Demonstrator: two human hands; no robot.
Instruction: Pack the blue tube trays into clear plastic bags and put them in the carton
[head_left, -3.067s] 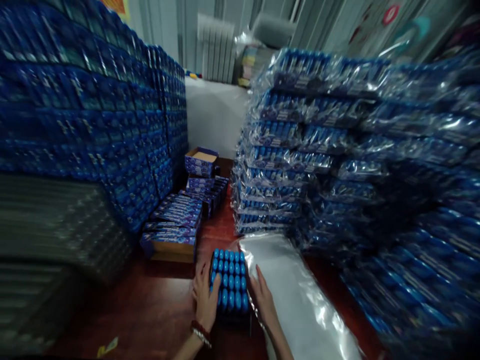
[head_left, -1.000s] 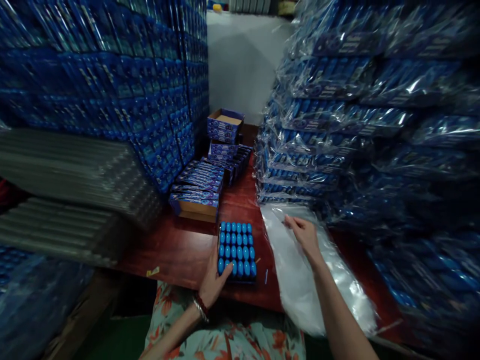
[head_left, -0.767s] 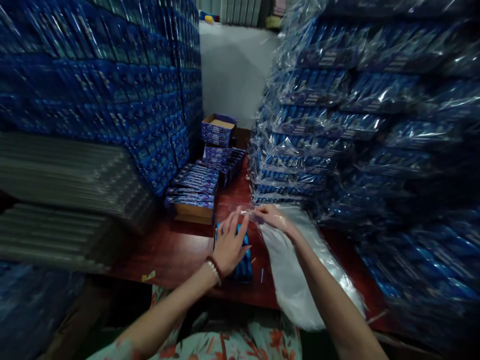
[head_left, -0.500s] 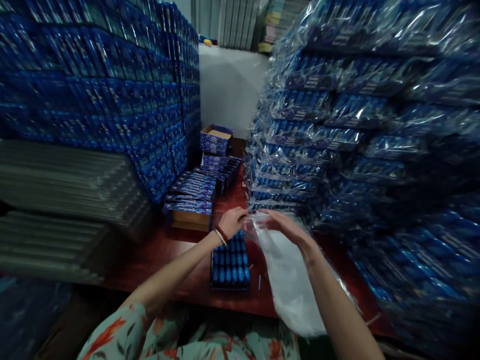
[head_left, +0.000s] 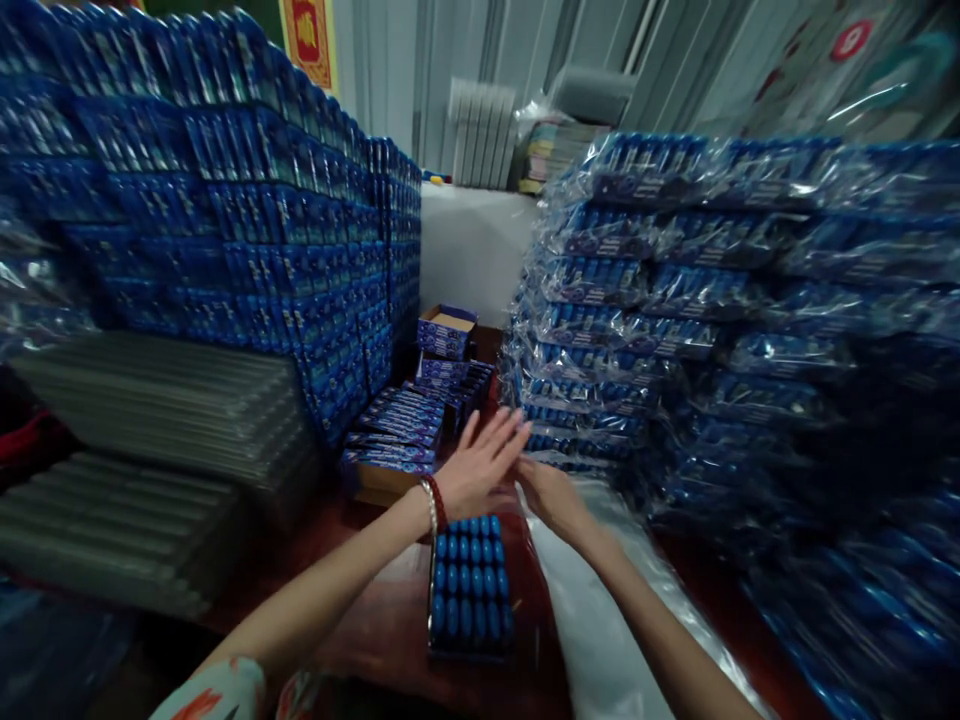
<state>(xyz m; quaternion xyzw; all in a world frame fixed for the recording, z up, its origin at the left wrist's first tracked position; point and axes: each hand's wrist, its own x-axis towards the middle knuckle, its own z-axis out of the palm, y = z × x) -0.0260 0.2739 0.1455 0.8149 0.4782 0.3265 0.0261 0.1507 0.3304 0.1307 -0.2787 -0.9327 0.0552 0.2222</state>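
A black tray of blue egg-shaped pieces [head_left: 469, 585] lies on the red-brown table [head_left: 375, 620] right in front of me. My left hand [head_left: 480, 460] hovers flat over the tray's far end, fingers straight and apart, with a beaded bracelet on the wrist. It lies across the fingertips of my right hand [head_left: 551, 495]. My right hand holds the mouth of a clear plastic bag [head_left: 525, 545], whose thin film hangs beside the tray's right edge. The right fingertips are hidden under the left hand.
A pile of flat clear bags [head_left: 607, 630] lies right of the tray. Tall stacks of blue boxes [head_left: 247, 240] rise on the left, bagged trays [head_left: 675, 300] on the right. Open blue cartons [head_left: 394, 440] sit behind the tray, and grey stacked trays [head_left: 150, 440] lie at left.
My hands left the tray, picked a clear bag off the pile and lifted its mouth over the tray's far end. My left hand has now flattened across the right hand's fingers.
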